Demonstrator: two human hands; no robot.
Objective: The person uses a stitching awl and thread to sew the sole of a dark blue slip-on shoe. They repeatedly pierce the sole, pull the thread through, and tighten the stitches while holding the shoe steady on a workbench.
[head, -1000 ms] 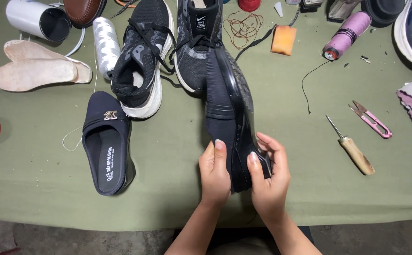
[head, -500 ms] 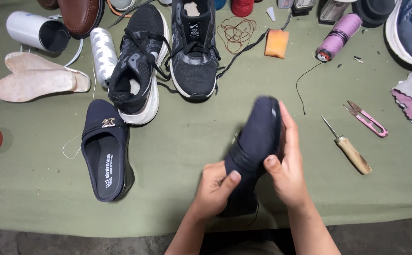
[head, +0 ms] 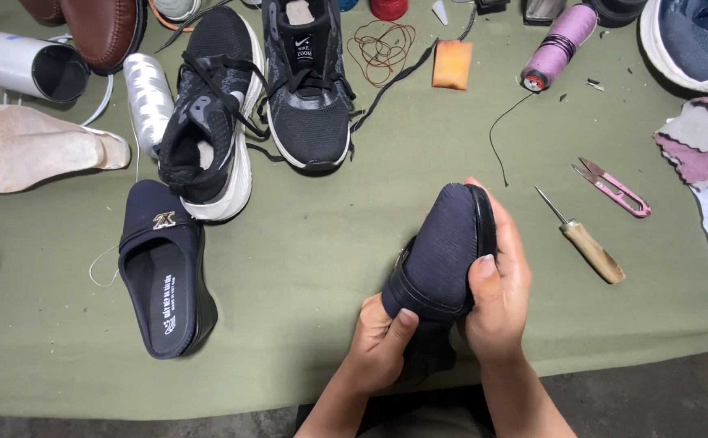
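Dark navy slip-on shoe [head: 443, 247] held above the near edge of the green counter [head: 305, 268], toe pointing up and away. Right hand [head: 500, 296] wraps its right side, thumb pressed on the upper; left hand [head: 382, 345] clasps the heel end from below, thumb on the rim. Matching slip-on [head: 163, 272] lies well left; awl [head: 585, 239] and pink snips [head: 613, 186] lie right.

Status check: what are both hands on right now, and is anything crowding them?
Left hand and right hand both grip the dark slip-on shoe, toe up. Awl lies to the right, matching slip-on to the left; neither touches.
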